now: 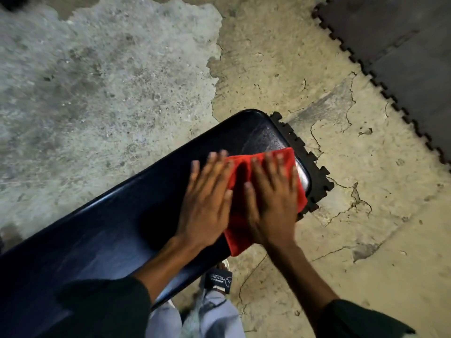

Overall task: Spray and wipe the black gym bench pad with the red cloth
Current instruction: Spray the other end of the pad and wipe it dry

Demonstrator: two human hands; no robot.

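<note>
**Two flat hands on the cloth**

The red cloth (pixel 266 191) is pressed onto the black bench pad (pixel 102 240) near its far end by the left hand (pixel 207 198) and right hand (pixel 273 198), fingers straight. Wet drops are seen there. Most wiping seems left.

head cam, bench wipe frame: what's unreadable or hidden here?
- Spray bottle: not in the head view.
- Black bench pad: near end cut off by the lower left edge; legs hidden under it.
- Red cloth: mostly hidden under the left hand and right hand.
- Fingertips: motion-blurred.
- Wetness on the pad's far end: glare, unclear.
- Sandal logo text: too small.
</note>
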